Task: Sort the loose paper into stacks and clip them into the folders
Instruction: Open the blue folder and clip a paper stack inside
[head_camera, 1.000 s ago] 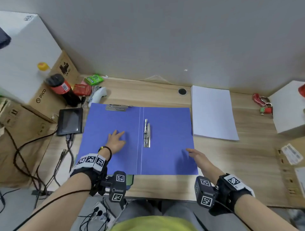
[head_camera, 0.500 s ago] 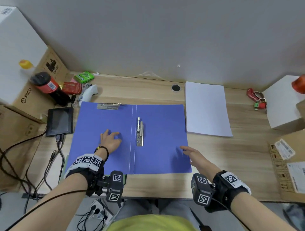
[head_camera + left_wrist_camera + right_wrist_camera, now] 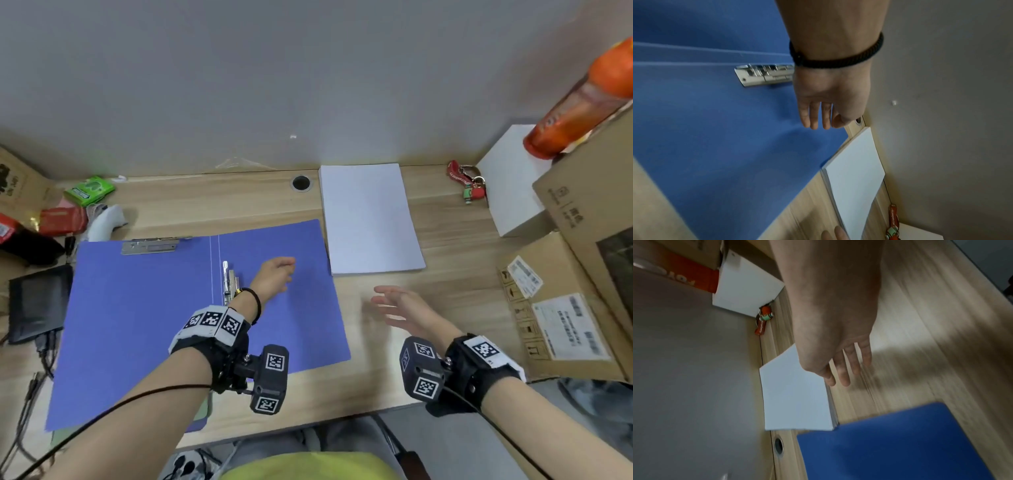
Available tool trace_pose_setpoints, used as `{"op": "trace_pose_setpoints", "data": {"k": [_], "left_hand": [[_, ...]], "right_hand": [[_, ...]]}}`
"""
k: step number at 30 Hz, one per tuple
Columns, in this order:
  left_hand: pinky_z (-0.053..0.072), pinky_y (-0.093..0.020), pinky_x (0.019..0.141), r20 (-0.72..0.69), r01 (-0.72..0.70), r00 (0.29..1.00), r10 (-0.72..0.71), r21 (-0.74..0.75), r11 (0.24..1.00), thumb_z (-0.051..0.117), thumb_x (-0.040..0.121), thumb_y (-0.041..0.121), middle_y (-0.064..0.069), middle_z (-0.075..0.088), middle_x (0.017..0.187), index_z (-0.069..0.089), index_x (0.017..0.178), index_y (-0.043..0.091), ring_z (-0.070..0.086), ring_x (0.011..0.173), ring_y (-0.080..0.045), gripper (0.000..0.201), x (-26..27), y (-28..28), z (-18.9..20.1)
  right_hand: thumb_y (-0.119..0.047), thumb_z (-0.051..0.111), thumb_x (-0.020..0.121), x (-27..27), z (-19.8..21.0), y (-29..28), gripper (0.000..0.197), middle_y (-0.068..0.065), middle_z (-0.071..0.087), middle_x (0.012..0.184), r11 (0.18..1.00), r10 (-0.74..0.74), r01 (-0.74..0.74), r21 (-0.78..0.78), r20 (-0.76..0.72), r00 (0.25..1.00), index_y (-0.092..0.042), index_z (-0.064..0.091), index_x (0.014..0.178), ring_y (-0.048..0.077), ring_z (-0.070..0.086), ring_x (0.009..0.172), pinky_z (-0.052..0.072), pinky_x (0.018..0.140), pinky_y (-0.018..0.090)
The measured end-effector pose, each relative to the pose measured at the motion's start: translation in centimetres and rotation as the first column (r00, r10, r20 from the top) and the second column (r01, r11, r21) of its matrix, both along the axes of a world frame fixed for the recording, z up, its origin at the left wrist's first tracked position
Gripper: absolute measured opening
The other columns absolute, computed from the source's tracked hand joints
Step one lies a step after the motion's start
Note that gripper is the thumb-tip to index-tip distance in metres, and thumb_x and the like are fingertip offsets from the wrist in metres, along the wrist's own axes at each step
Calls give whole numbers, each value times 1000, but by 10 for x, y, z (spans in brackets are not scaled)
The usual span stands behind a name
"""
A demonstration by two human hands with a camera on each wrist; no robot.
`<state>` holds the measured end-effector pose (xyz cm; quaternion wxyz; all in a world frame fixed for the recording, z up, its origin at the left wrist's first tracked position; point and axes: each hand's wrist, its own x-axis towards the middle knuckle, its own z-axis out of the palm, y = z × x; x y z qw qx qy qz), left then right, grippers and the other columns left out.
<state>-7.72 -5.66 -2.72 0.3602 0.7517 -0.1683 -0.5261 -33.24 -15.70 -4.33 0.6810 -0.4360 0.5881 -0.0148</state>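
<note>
Both hands, the left hand (image 3: 274, 274) and right hand (image 3: 400, 308), have shifted toward the paper stack (image 3: 368, 219), fingers loose, holding nothing.

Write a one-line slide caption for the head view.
Both open hands, left hand and right hand, reach toward the paper stack beside the open blue folder.

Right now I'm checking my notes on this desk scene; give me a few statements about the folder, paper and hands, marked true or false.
1. The blue folder lies open. True.
2. The paper stack is clipped inside the folder. False: it lies on the desk beside it.
3. The right hand holds a sheet. False: it holds nothing.
4. The left hand is over the folder's right half. True.
5. Both hands have straight or relaxed fingers. True.
</note>
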Motion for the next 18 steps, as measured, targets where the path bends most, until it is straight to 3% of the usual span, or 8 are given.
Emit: {"op": "trace_pose_setpoints", "data": {"k": [4,8,11,13,15,17,18], "left_hand": [[47,-27,82,-41,38,999,-36,47,998,45,100,18,-6,55,121,46,139,13,55,97,-17,39,-19,-26,-6],[50,-21,70,-77,39,997,-31,97,995,45,100,17,-5,54,114,38,144,12,55,88,-16,45,-32,-42,-14],[51,-25,75,-88,44,996,-33,119,992,44,100,17,-4,53,114,34,147,12,55,94,-18,48,-36,-53,-17],[49,-29,81,-94,56,995,-43,134,989,43,101,17,-3,50,119,32,147,12,53,100,-19,48,-39,-57,-18],[47,-31,89,-104,66,993,-51,147,987,43,101,17,-5,50,125,34,146,12,53,106,-21,47,-42,-60,-20],[46,-33,94,-104,82,992,-68,144,986,42,101,18,-6,51,128,43,142,14,52,108,-21,42,-46,-63,-21],[46,-34,95,-103,90,992,-76,140,986,42,100,18,-5,53,127,48,138,14,52,107,-20,39,-47,-63,-21]], "right_hand": [[-10,44,96,-30,0,-32,21,5,64,104,990,-137,135,-48,-50,989,-20,61,104,15,58,84,45,67,28],[-2,37,96,-45,-9,-59,32,5,60,108,978,-201,190,-91,-130,971,-19,55,116,14,56,80,46,68,29],[-4,40,97,-41,-11,-72,32,6,54,106,970,-223,204,-129,-154,962,-14,51,125,18,53,82,45,69,30],[-8,43,97,-36,-16,-80,32,5,52,100,974,-215,200,-111,-153,964,-15,46,128,18,51,82,47,79,36],[-11,45,96,-31,-20,-84,23,2,49,90,977,-207,195,-88,-163,965,-18,47,118,16,48,78,47,83,38],[-10,44,96,-25,-21,-88,10,0,44,79,977,-205,192,-92,-164,965,-19,46,98,14,44,72,45,81,35],[-10,43,96,-23,-21,-89,11,-2,47,80,976,-208,195,-93,-158,965,-21,47,97,13,43,69,43,81,34]]}}
